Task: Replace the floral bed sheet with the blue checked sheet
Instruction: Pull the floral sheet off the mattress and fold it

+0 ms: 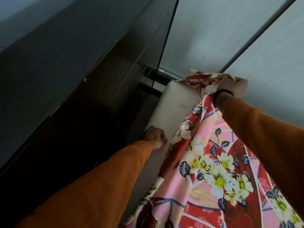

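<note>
Sheet (213, 170) in red and pink, with white and yellow flowers and dark leaves, lies over the right part of the mattress (179, 102); its frayed edge runs down the middle of the view and the far corner of the white mattress shows bare beside it. My right hand (230, 87) is at that far corner, fingers curled round a bunched fold of the sheet, which is lifted clear of the mattress top there. A dark band sits on my right wrist, and my orange sleeve (266, 137) crosses above the flowered cloth. My left hand (154, 137) is nearer me, at the mattress's left side, fingers curled tight at the sheet's edge; I cannot tell for sure whether cloth is pinched between them, since the knuckles hide the fingertips. My left arm, also in orange, reaches up from the lower left. Left of the mattress stands dark furniture (74, 79), close alongside with a narrow gap between. Behind the bed is a pale wall (213, 38) with a thin grey pipe (256, 33) running down toward the corner where my right hand grips. Blue checked cloth is nowhere in view
</note>
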A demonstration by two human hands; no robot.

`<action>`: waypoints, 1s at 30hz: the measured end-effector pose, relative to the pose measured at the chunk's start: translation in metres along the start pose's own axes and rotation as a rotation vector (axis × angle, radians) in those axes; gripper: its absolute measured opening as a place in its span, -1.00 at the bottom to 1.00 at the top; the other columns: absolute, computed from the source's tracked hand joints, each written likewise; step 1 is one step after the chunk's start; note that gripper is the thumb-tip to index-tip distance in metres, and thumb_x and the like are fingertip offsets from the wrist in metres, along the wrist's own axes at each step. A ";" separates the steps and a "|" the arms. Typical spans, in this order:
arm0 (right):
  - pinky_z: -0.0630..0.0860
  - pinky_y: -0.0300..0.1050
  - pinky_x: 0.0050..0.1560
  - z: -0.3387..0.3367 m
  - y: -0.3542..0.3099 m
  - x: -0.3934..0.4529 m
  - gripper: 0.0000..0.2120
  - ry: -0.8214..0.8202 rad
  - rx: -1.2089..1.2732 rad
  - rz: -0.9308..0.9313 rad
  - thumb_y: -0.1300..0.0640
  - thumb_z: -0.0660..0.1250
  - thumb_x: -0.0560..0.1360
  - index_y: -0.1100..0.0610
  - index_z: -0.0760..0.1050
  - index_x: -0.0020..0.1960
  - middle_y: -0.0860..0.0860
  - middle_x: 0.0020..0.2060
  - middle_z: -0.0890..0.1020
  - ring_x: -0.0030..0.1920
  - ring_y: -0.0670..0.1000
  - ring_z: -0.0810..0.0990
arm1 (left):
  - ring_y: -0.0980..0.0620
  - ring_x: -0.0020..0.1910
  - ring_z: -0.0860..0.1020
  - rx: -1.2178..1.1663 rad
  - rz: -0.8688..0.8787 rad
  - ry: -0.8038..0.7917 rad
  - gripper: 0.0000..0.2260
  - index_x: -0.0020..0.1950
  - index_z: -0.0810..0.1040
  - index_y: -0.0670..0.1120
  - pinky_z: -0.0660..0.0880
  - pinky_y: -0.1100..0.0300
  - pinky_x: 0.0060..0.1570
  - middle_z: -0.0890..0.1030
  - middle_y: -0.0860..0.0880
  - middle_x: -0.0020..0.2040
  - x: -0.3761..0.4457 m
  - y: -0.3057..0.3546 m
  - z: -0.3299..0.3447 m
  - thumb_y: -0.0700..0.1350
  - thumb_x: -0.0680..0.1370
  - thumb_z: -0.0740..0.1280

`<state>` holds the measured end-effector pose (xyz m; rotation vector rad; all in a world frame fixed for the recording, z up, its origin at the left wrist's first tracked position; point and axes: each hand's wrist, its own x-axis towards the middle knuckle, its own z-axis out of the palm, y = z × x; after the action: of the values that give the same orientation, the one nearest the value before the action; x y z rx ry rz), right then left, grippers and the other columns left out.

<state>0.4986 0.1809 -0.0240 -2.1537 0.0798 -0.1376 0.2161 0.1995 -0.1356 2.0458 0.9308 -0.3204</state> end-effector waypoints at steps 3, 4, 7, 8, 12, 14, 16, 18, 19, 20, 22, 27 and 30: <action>0.54 0.02 -0.18 -0.014 -0.001 -0.022 -0.80 -0.595 0.066 -0.017 0.06 0.56 0.34 0.13 0.65 -0.12 0.05 -0.17 0.64 -0.19 0.01 0.58 | -0.13 0.26 0.51 -0.066 -0.069 -0.052 -0.44 0.09 0.64 -0.08 0.42 0.06 0.30 0.62 -0.18 0.15 -0.024 0.003 0.001 0.33 0.63 0.08; 0.51 -0.02 -0.22 -0.021 -0.004 -0.038 -0.82 -0.807 0.130 0.037 0.13 0.56 0.35 0.10 0.62 -0.09 0.05 -0.15 0.64 -0.20 0.01 0.57 | -0.16 0.22 0.55 -0.130 -0.111 -0.083 -0.35 0.07 0.65 -0.09 0.44 0.02 0.30 0.64 -0.19 0.15 -0.035 0.005 0.000 0.38 0.62 -0.02; 0.49 -0.10 -0.12 -0.030 0.004 -0.085 -0.91 -1.030 0.127 0.001 0.20 0.41 0.50 0.07 0.57 -0.02 0.11 -0.04 0.67 -0.10 0.09 0.60 | -0.13 0.10 0.57 -0.242 -0.227 -0.134 -0.27 -0.22 0.57 -0.03 0.43 0.08 0.20 0.62 -0.14 0.00 -0.080 -0.002 0.009 0.45 0.57 -0.17; 0.52 -0.11 -0.10 -0.034 0.013 -0.102 -0.86 -0.932 0.028 -0.116 0.09 0.46 0.46 0.08 0.60 -0.01 0.08 -0.07 0.68 -0.08 0.06 0.62 | -0.12 0.07 0.55 -0.249 -0.252 -0.132 -0.28 -0.28 0.53 -0.03 0.40 0.10 0.11 0.59 -0.13 -0.05 -0.098 -0.010 0.018 0.46 0.57 -0.16; 0.40 -0.29 -0.01 -0.078 0.083 -0.172 -0.69 -0.622 -0.177 -0.287 0.01 0.42 0.53 0.19 0.61 0.16 0.03 -0.02 0.68 -0.01 -0.02 0.61 | -0.12 -0.09 0.61 -0.225 -0.312 -0.089 -0.28 -0.42 0.46 -0.07 0.42 0.07 -0.12 0.64 -0.16 -0.22 -0.170 -0.049 0.051 0.56 0.47 0.03; 0.46 -0.08 0.04 -0.107 0.128 -0.212 -0.74 -0.647 -0.231 -0.367 0.05 0.37 0.50 0.21 0.62 0.06 0.16 -0.06 0.69 0.05 0.18 0.62 | -0.08 -0.18 0.61 -0.226 -0.337 -0.043 -0.29 -0.42 0.45 -0.08 0.40 0.10 -0.25 0.64 -0.10 -0.29 -0.205 -0.063 0.068 0.60 0.34 0.15; 0.45 0.08 0.03 -0.140 0.165 -0.252 -0.80 -0.673 -0.303 -0.442 0.10 0.33 0.48 0.22 0.59 -0.01 0.23 -0.15 0.64 0.03 0.28 0.55 | -0.03 -0.23 0.61 -0.278 -0.362 0.007 -0.32 -0.35 0.49 -0.07 0.45 0.14 -0.31 0.62 0.01 -0.33 -0.238 -0.077 0.083 0.59 0.26 0.31; 0.43 0.07 0.02 -0.174 0.196 -0.294 -0.83 -0.702 -0.336 -0.403 0.12 0.33 0.50 0.22 0.57 -0.03 0.26 -0.16 0.60 0.01 0.28 0.53 | -0.02 0.03 0.66 -0.332 -0.371 0.003 -0.30 -0.05 0.65 0.05 0.61 0.08 0.00 0.72 0.01 -0.01 -0.271 -0.085 0.092 0.60 0.16 0.38; 0.41 0.04 -0.03 -0.194 0.206 -0.317 -0.86 -0.710 -0.334 -0.367 0.15 0.35 0.51 0.24 0.57 -0.04 0.27 -0.16 0.60 -0.01 0.28 0.54 | -0.04 0.21 0.60 -0.309 -0.374 -0.020 -0.17 0.19 0.62 0.09 0.56 0.03 0.21 0.66 -0.02 0.21 -0.287 -0.090 0.097 0.62 0.12 0.37; 0.38 0.01 -0.10 -0.212 0.217 -0.340 -0.88 -0.723 -0.321 -0.333 0.18 0.37 0.52 0.26 0.56 -0.07 0.26 -0.17 0.61 -0.05 0.28 0.56 | -0.08 0.33 0.52 -0.247 -0.371 -0.047 -0.03 0.35 0.53 0.08 0.49 0.00 0.33 0.57 -0.03 0.35 -0.302 -0.096 0.101 0.62 0.10 0.35; 0.31 -0.11 -0.18 -0.246 0.237 -0.381 -0.87 -0.784 -0.284 -0.242 0.18 0.39 0.54 0.26 0.54 -0.09 0.16 -0.22 0.62 -0.14 0.20 0.59 | -0.13 0.37 0.48 -0.137 -0.383 -0.083 0.04 0.43 0.46 0.07 0.46 0.01 0.35 0.53 -0.05 0.39 -0.333 -0.107 0.109 0.63 0.09 0.34; 0.46 -0.19 -0.15 -0.326 0.277 -0.462 -0.78 -1.130 -0.391 -0.036 -0.01 0.49 0.49 0.14 0.59 -0.05 -0.04 -0.25 0.64 -0.21 -0.03 0.61 | -0.14 0.18 0.61 0.030 -0.474 -0.163 -0.08 0.29 0.57 0.07 0.55 0.12 0.16 0.64 -0.05 0.21 -0.416 -0.141 0.132 0.55 0.07 0.44; 0.49 -0.15 -0.21 -0.367 0.308 -0.500 -0.76 -1.239 -0.487 -0.004 -0.09 0.47 0.49 0.08 0.65 -0.17 -0.03 -0.30 0.70 -0.25 -0.03 0.64 | -0.08 0.08 0.65 0.018 -0.525 -0.282 -0.18 0.30 0.57 0.01 0.57 0.14 0.11 0.67 -0.02 0.17 -0.456 -0.164 0.154 0.43 0.17 0.54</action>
<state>-0.0455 -0.2372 -0.1133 -2.3331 -0.6587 1.3137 -0.2004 -0.0888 -0.0888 1.6851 1.2733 -0.8747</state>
